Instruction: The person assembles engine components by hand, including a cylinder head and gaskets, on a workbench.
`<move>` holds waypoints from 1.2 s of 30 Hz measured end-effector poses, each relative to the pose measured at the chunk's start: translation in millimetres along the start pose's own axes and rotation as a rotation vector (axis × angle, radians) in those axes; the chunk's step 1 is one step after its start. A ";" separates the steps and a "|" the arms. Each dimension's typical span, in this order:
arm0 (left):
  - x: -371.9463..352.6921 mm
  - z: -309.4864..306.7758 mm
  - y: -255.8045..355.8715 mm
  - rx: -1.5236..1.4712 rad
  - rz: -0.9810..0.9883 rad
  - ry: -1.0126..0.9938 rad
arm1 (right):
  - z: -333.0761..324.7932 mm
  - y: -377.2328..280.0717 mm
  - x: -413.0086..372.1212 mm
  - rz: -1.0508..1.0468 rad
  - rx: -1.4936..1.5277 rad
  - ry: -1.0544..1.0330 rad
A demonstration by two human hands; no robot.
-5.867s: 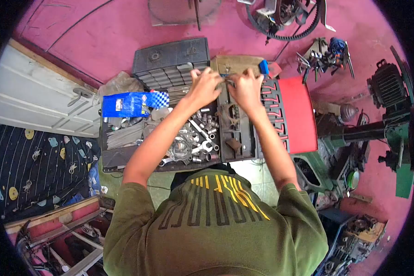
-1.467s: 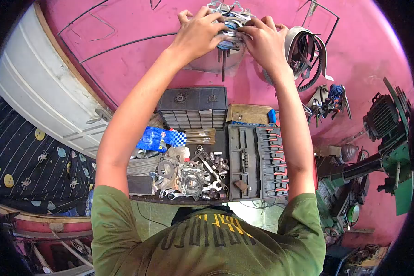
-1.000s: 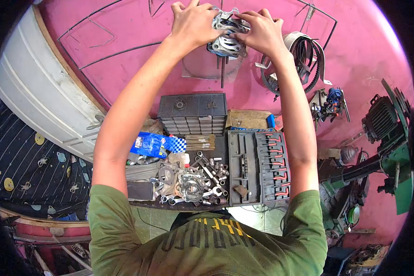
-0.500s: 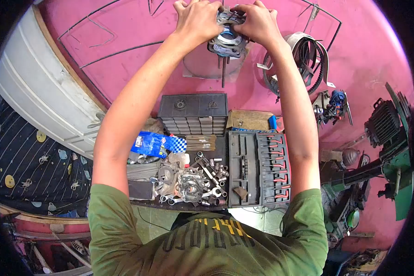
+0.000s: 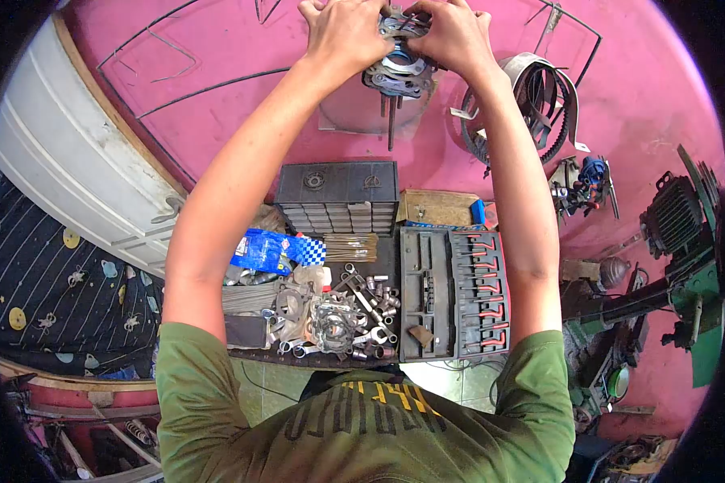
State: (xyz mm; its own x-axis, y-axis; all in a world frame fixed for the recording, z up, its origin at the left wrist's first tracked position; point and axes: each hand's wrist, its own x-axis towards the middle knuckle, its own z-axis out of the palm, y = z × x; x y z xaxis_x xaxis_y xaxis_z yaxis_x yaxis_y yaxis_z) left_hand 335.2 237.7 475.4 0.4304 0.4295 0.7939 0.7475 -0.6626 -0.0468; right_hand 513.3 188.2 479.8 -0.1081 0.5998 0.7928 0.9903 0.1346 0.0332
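Both my arms reach up to a bunch of metal gaskets [image 5: 398,79] hanging on the pink wall. My left hand [image 5: 348,34] is at the bunch's left side, its thumb and fingers closed on the gaskets' upper part. At the right side, my right hand [image 5: 453,36] grips the upper part too, thumb bent inward. The fingertips of both hands are partly hidden behind the gaskets and at the top edge of the view. Below the bunch, thin rods [image 5: 391,125] point down along the wall.
Black belts [image 5: 532,113] hang to the right. Beneath are a drawer cabinet [image 5: 338,183], a cardboard box [image 5: 439,209], a blue packet [image 5: 262,252], sockets and wrenches [image 5: 370,310], and an open tool case [image 5: 427,298]. A green machine [image 5: 693,286] stands right, a white door [image 5: 72,153] left.
Both hands stay at the gaskets and have shifted very slightly, with the thumbs a little differently placed. The whole view has moved slightly.
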 end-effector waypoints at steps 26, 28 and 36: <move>-9.9 -30.9 14.1 -0.020 0.139 0.234 | -31.9 -8.7 -14.3 -0.128 0.070 0.286; -16.4 -33.9 16.4 -0.051 0.144 0.285 | -40.4 -15.0 -20.6 -0.157 0.010 0.343; -28.0 -24.3 -5.3 -0.158 0.047 0.300 | -50.8 -4.6 -48.8 -0.100 -0.138 0.287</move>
State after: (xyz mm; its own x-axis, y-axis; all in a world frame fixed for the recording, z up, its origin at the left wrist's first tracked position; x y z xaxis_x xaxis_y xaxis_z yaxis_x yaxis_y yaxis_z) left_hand 306.9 214.3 468.2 0.2770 0.2118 0.9372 0.6325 -0.7745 -0.0119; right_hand 518.5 118.2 471.9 -0.1959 0.3393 0.9200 0.9806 0.0619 0.1860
